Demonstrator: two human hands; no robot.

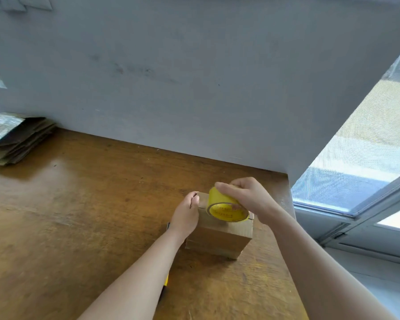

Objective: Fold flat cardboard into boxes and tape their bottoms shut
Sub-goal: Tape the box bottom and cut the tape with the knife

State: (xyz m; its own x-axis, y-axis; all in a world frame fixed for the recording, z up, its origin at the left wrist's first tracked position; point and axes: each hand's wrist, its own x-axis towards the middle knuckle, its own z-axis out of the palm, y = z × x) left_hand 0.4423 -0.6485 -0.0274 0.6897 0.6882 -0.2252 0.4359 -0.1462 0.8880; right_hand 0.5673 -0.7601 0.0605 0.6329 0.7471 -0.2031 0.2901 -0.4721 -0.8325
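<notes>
Well, my right hand (245, 197) had its fingers curled round one yellow tape roll (226, 207), tilted on the one box (217, 239) beneath them. My left hand (186, 213), fingers straight and together, pressed that box's side. One stack of flat cardboard (16, 137) lay far to their left.

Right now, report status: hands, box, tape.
Left hand steadies box, fingers against its left side. Right hand grips tape roll over box top. Nothing blocking; flat cardboard stack far left.
</notes>
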